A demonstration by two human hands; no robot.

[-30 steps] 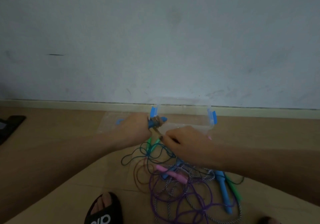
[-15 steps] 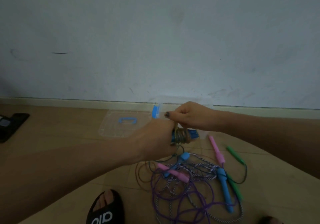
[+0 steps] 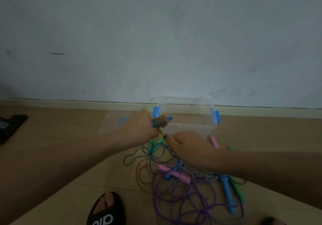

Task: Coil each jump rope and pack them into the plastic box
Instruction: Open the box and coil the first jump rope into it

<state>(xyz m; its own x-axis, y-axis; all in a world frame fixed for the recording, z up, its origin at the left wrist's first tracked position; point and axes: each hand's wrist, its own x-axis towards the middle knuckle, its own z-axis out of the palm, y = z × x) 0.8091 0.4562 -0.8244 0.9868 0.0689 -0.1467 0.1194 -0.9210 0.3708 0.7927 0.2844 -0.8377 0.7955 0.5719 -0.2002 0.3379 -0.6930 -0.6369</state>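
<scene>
blue-handled rope (image 3: 161,121): cord coiled | box (image 3: 190,129): clear, open | loose ropes (image 3: 183,186): tangled

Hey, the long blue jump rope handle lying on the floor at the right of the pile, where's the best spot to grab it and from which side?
Grip the blue handle around the middle of its shaft, coming down from above. It lies flat on the floor, running toward the person, so its long sides show best from above. A green handle lies close on its right and cords cross near its far end, so the hand probably fits best from the left.
</scene>
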